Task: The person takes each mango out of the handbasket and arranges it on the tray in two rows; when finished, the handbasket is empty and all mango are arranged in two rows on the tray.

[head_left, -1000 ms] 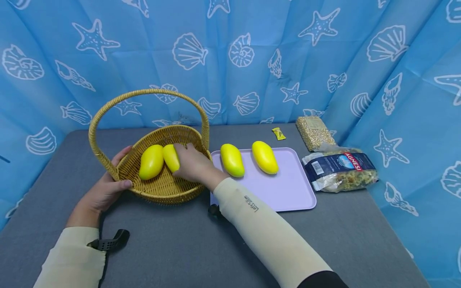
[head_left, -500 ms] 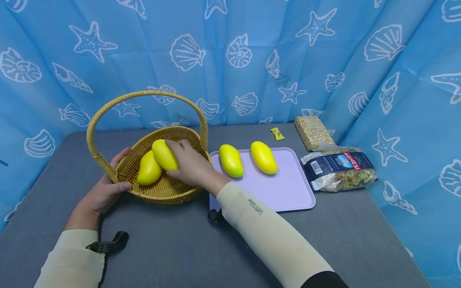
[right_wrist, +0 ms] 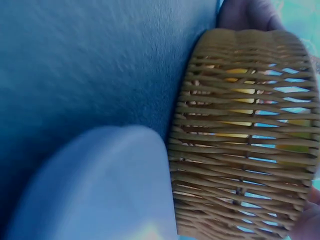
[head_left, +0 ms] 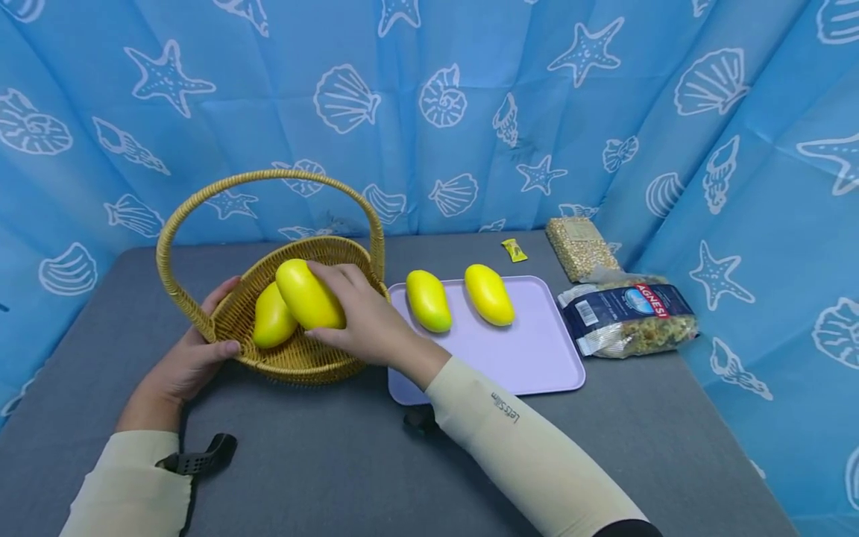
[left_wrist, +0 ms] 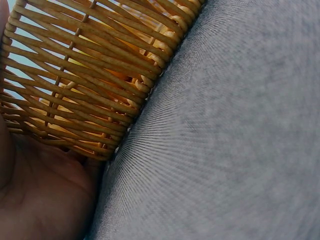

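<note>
A wicker basket (head_left: 315, 367) with a tall arched handle stands on the left of the table. My left hand (head_left: 184, 362) grips its left rim, thumb on the near side; in the left wrist view the palm (left_wrist: 47, 190) lies against the woven wall. Above the basket's inside, my right hand (head_left: 369, 313) holds a yellow mango (head_left: 309, 294), tilted. Another mango (head_left: 273, 317) lies in the basket, partly behind the held one. Two more, a left mango (head_left: 429, 300) and a right mango (head_left: 489, 294), lie on a lilac tray (head_left: 523, 365) beside the basket.
At the right of the grey table (head_left: 322, 462) lie a pasta bag (head_left: 629, 317) and a pack of pale grains (head_left: 581, 246). A small yellow wrapped sweet (head_left: 514, 250) is behind the tray. A blue shell-patterned curtain (head_left: 416, 112) hangs along the back.
My right hand has lifted the mango up from the basket's bottom and drawn it slightly towards me. The other mango in the basket has shifted a little. My left hand stays on the rim.
</note>
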Tool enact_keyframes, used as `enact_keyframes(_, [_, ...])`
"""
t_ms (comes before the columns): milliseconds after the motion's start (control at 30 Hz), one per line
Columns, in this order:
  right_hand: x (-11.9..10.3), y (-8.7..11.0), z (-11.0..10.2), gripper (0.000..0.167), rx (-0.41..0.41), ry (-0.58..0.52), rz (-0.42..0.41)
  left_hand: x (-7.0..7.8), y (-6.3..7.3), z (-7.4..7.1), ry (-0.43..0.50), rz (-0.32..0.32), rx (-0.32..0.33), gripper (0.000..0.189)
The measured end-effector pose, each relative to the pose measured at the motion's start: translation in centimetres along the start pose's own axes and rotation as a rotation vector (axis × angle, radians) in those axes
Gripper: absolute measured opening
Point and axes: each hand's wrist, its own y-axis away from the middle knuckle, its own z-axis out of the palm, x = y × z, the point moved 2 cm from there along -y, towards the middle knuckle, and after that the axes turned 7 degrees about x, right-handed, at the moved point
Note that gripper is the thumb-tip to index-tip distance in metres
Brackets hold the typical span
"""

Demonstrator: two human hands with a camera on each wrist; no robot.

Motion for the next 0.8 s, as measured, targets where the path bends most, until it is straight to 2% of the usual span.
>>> enact_keyframes(167, [0.0, 1.8, -0.9, 0.091, 0.027, -0.049, -0.026, 0.0, 0.0, -0.1, -0.002, 0.007, -0.003, 0.097])
enact_keyframes(333, [0.2, 3.6, -1.8, 0.091, 0.029, -0.068, -0.018, -0.1, 0.1, -0.1, 0.003, 0.018, -0.014, 0.097])
enact_keyframes(600, [0.2, 6.0, -3.2, 0.090, 0.079, -0.140, -0.021, -0.1, 0.1, -0.2, -0.009, 0.018, -0.003, 0.098])
enact_keyframes(800, [0.7, 7.7, -4.3, 0.091, 0.099, -0.128, -0.007, -0.1, -0.1, -0.1, -0.009, 0.011, 0.000, 0.097])
